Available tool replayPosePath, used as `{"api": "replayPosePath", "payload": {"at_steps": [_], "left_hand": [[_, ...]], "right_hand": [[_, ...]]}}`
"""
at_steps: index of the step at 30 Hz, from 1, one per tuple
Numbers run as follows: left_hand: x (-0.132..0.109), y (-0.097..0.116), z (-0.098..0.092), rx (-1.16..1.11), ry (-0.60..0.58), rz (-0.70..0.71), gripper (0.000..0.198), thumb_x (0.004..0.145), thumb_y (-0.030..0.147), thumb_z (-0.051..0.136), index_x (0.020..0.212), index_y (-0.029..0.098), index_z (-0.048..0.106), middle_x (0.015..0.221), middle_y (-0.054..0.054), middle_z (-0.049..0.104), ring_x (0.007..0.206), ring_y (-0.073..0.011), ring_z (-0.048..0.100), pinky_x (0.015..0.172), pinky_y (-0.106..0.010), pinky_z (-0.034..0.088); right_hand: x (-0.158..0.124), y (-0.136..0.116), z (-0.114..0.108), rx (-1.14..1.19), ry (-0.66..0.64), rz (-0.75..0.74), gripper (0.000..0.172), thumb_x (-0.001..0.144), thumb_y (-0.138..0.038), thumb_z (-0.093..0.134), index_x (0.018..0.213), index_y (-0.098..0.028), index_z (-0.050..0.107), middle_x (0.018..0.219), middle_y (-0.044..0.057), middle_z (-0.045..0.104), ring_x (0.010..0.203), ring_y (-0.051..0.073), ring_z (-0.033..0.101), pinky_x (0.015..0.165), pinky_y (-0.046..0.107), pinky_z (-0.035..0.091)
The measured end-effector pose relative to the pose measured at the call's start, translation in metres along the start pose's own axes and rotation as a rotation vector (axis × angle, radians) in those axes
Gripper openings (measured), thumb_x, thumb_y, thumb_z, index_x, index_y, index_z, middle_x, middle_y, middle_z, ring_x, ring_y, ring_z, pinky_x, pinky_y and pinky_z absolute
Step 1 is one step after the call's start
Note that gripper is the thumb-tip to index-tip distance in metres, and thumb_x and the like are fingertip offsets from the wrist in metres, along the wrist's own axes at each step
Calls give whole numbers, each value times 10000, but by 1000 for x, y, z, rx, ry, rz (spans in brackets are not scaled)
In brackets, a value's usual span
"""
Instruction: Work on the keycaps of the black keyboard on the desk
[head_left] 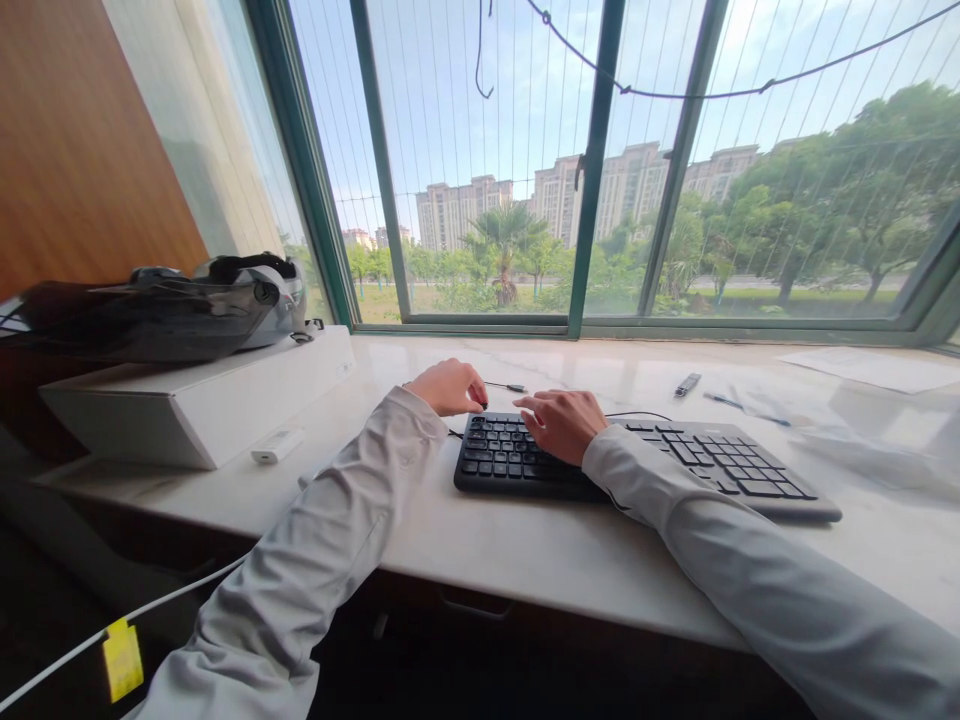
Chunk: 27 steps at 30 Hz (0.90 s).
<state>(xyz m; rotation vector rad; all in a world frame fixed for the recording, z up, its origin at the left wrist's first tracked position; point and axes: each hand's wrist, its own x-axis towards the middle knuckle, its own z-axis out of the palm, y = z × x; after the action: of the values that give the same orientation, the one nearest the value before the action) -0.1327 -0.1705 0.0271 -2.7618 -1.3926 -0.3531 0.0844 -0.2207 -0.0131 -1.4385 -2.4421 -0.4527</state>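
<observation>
A black keyboard [555,468] lies on the pale marble-look sill, its number pad at the right. At its far left corner my left hand [450,388] is closed in a pinch. A small black piece [484,406], about the size of a keycap, shows at those fingertips; its kind is not clear. My right hand [566,422] rests over the left half of the keys, fingers stretched toward the left hand and apart. It holds nothing visible and hides the keys beneath. Behind the hands lies a thin cable with a dark plug [515,388].
A white box [202,400] bearing a dark visor-like item [172,310] stands left. Near it lies a small white device [276,446]. At the right are a nail clipper [686,385], a thin blue-tipped tool [724,400], clear plastic [877,450] and paper [874,370]. A window [480,322] borders the back.
</observation>
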Motion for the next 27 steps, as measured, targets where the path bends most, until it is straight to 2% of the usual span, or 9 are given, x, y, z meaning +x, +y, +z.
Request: {"api": "replayPosePath", "payload": {"at_steps": [4,9,16,27], "left_hand": [[2,-4,2,-60,-60,25,153,665,291,708,801,254,768,764,21,740,758,-138,670,730,-205,487],[3,-6,3,-73,-114,-26,179,638,271,737,809,241,775,768,5,740,750,-138,665,718,-197,478],[2,-3,5,-12,-95,-77,186,646,289,734,825,262,776,795,5,741,777,-148,659,722,-212,470],[-2,2,2,-11,-125,-66,207,678,254,677,858,228,776,802,-7,742,786,-142,663,716,-196,480]], "right_hand": [[0,0,0,11,10,5,401,946,-369,309,1206,-308,608,1075,27,698,971,186,627,754,307,418],[0,2,2,20,36,-4,374,935,-367,334,1127,-306,649,1027,12,711,939,190,637,728,297,418],[0,1,2,-1,-4,6,415,946,-375,298,1065,-298,687,992,30,713,904,191,636,743,301,414],[1,2,6,-5,9,-9,412,936,-381,294,985,-292,693,991,20,713,887,194,635,702,302,393]]}}
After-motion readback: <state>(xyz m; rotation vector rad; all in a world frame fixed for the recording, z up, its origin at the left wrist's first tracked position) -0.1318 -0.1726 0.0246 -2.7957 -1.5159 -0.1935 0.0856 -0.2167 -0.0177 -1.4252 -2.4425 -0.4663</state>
